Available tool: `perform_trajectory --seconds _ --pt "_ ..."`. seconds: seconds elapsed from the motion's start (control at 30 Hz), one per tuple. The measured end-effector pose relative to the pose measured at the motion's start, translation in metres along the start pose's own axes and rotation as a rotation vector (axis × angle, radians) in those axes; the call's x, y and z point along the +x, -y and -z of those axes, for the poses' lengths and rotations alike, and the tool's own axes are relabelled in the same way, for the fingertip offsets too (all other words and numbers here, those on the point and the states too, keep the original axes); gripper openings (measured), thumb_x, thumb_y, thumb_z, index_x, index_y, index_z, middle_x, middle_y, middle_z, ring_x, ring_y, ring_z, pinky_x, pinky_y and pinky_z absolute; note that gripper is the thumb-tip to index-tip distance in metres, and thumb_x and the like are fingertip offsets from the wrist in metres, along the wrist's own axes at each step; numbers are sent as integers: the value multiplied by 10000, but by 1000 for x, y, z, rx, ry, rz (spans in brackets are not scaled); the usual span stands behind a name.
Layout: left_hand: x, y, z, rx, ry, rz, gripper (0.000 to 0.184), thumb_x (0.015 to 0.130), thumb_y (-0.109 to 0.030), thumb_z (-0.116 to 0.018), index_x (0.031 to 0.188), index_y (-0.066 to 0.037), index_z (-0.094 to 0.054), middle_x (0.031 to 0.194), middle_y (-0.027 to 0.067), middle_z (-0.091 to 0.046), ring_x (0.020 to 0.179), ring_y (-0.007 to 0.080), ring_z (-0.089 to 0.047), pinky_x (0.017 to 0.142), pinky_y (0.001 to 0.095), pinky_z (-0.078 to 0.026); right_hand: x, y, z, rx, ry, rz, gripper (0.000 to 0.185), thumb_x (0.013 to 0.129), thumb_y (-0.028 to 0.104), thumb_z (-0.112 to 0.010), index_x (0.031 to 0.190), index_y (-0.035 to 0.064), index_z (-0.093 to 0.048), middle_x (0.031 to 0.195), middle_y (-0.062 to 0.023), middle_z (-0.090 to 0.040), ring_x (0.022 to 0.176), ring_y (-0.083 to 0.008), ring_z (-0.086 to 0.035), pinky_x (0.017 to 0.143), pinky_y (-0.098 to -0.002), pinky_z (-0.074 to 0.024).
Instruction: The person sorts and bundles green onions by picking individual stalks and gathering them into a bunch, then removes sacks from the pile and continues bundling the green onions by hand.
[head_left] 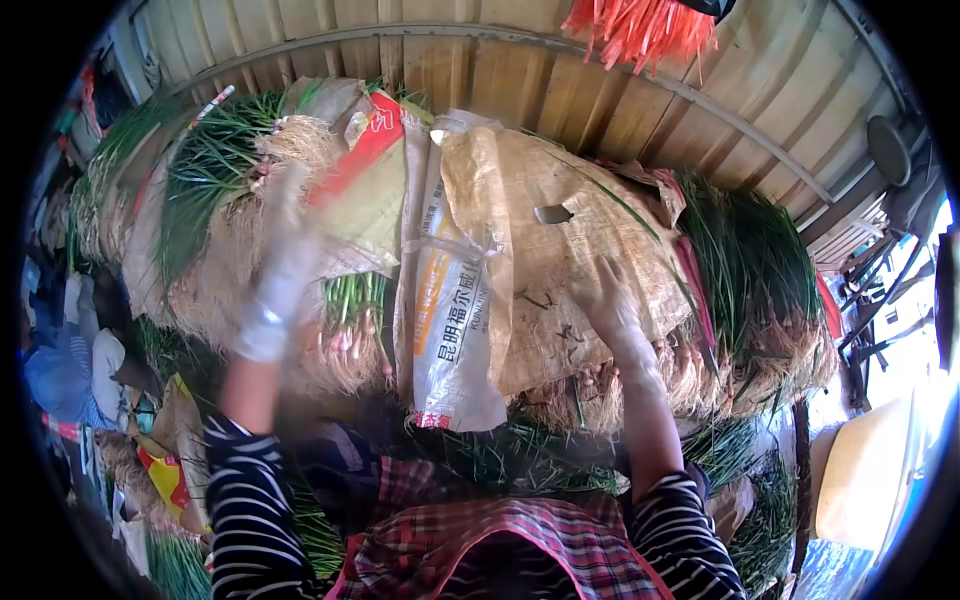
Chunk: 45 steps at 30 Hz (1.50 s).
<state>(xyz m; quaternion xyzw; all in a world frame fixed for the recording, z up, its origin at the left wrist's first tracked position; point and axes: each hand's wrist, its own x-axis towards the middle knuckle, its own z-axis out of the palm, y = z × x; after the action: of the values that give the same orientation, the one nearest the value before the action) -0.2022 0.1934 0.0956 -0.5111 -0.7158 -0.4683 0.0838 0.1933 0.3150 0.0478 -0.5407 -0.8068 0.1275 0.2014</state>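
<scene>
My left hand, in what looks like a pale glove, is smeared by motion over the left part of the heap. Near it are a bundle of green onions with pale roots and a red and yellowish sack piece. Whether it holds anything cannot be made out. My right hand lies on a torn brown woven sack, fingers apart and holding nothing. Between my hands lies a white printed sack with Chinese lettering. White-bulbed green onions stick out below the sack piece.
More green onions are heaped on the right, roots toward me. A wooden slatted wall stands behind, with red plastic strips hanging there. A yellowish tub stands at the lower right. Loose green leaves lie before me.
</scene>
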Motion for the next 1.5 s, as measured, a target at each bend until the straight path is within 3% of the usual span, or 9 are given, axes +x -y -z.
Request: perform_trajectory --seconds 0.23,0.4,0.67,0.87,0.93,1.13,1.27,1.33,1.5 --pt "-150 -104 -50 -842 235 361 670 784 -281 -624 1305 -14 -299 1265 192 -387 1169 249 -383 970 360 -315 82 84 -91 51 153 46 456 793 292 -549 1188 79 -468 1066 -158 -568 991 -267 -542 857 -371 -419" --pt "-185 -91 -49 -704 322 273 883 722 -298 -694 1360 -44 -139 1302 156 -323 1210 242 -321 1017 346 -244 7 165 33 1393 305 132 399 777 -14 -557 1162 52 -475 939 -105 -613 819 -184 -591 640 -228 -477" --pt "-166 -129 -29 -1043 213 445 269 815 -120 -514 1054 3 -528 1001 77 -569 961 186 -531 848 320 -426 -104 116 57 652 46 709 654 684 93 -673 1271 101 -384 1256 -207 -410 1151 -299 -425 889 -372 -420" --pt "-160 -125 125 -1005 -225 470 231 766 -87 -481 975 -7 -537 1026 88 -544 955 175 -509 865 308 -406 -145 -18 34 -271 169 182 1046 604 405 -737 1381 141 -88 1416 -171 -78 1300 -337 -122 1012 -582 -64" --pt "-170 -78 162 -439 -380 -155 299 777 -103 -446 1049 2 -513 1086 101 -513 1000 181 -483 905 318 -374 -135 -55 17 -351 -49 216 1050 590 391 -746 1379 135 -102 1412 -182 -89 1297 -369 -104 1017 -574 -36" --pt "-177 -136 260 -575 124 176 302 769 -99 -539 1047 17 -524 1000 115 -563 905 213 -532 791 335 -428 -123 43 83 376 -5 527 1034 568 222 -782 1364 72 -140 1387 -185 -177 1257 -321 -242 1020 -405 -230" --pt "-169 -238 209 194 674 -465 190 737 -61 -582 922 -18 -579 840 103 -575 827 244 -549 749 347 -427 -151 174 101 617 35 1006 813 628 165 -726 1293 -6 -291 1266 -239 -380 1050 -318 -500 887 -355 -397" --pt "-169 -228 180 786 243 -1188 160 743 -35 -571 901 -12 -581 858 107 -551 857 233 -538 790 369 -402 -135 192 101 696 242 861 624 650 174 -705 1172 -17 -423 1146 -223 -482 978 -301 -536 848 -348 -416" --pt "-143 -289 172 -58 243 -650 505 715 -64 -587 1198 -23 -447 1214 139 -466 1161 282 -406 992 375 -280 -112 108 219 467 145 531 494 673 167 -677 1095 -19 -498 1050 -206 -539 903 -289 -552 799 -345 -428"
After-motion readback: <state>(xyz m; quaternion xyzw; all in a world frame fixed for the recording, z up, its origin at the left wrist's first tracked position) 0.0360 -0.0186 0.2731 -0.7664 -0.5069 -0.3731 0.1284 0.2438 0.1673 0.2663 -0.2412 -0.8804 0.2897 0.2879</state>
